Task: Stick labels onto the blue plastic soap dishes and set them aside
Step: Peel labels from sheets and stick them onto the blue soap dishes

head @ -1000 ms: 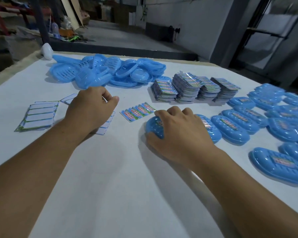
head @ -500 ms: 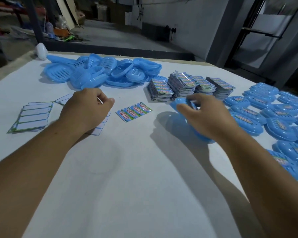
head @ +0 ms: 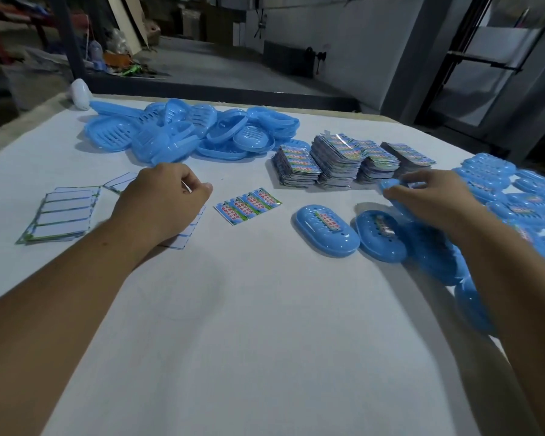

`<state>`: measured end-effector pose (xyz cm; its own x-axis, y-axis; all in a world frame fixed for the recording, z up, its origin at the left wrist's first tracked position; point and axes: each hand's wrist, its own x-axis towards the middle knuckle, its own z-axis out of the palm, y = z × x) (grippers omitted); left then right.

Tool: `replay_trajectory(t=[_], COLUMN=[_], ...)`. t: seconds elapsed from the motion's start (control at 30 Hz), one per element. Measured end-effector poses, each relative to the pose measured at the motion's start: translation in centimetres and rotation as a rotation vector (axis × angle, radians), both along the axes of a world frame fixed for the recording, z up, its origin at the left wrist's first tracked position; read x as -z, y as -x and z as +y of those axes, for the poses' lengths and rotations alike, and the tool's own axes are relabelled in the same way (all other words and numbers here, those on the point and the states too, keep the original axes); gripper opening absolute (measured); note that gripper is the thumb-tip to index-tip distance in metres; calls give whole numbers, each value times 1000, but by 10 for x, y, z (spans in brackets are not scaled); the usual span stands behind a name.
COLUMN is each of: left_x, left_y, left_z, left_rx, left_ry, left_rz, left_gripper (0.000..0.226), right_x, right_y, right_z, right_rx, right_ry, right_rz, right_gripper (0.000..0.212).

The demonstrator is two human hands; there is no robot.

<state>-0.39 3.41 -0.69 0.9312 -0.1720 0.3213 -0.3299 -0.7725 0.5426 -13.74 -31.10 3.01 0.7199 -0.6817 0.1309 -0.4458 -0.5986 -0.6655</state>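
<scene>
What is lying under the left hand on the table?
Under the left hand lies a white backing sheet with blue-lined blank strips; only its edges show. Whether the curled fingers pinch a peeled label cannot be seen.

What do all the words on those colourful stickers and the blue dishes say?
No text can be read.
Sticker sheet: print too small and blurred.
Sticker stacks: too blurred.
Labelled dish: its label is too blurred.
Peeled backing sheets: blank.

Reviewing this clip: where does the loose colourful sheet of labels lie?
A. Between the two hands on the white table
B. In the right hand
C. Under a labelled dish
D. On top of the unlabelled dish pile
A: the colourful label sheet lies flat on the white table, between the left hand and the right hand.
</scene>
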Motion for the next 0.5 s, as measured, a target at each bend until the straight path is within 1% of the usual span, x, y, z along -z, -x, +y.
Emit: replay_trajectory(t=[0.1, 0.13, 0.2, 0.37, 0.43, 0.5], left_x=[0, 1, 1, 2, 1, 0], left_y=[0, -1, -3, -6, -6, -6], left_z=[1, 1, 1, 2, 2, 3], left_rx=[6, 8, 9, -2, -3, -6], left_ry=[3, 3, 2, 16, 16, 14], left_rz=[1, 2, 7, 6, 2, 5], left_gripper=[23, 23, 24, 26, 25, 26], right_x=[7, 8, 11, 5, 0, -6], right_y=[-2, -3, -4, -4, -6, -12], right_z=[-9, -10, -12, -6, 3, 17], right_rx=[23, 34, 49, 58, 43, -13], right_ry=[144, 167, 194, 270, 337, 372], right_rz=[130, 165, 198, 247, 194, 100], right_gripper=[66, 71, 74, 68, 57, 44])
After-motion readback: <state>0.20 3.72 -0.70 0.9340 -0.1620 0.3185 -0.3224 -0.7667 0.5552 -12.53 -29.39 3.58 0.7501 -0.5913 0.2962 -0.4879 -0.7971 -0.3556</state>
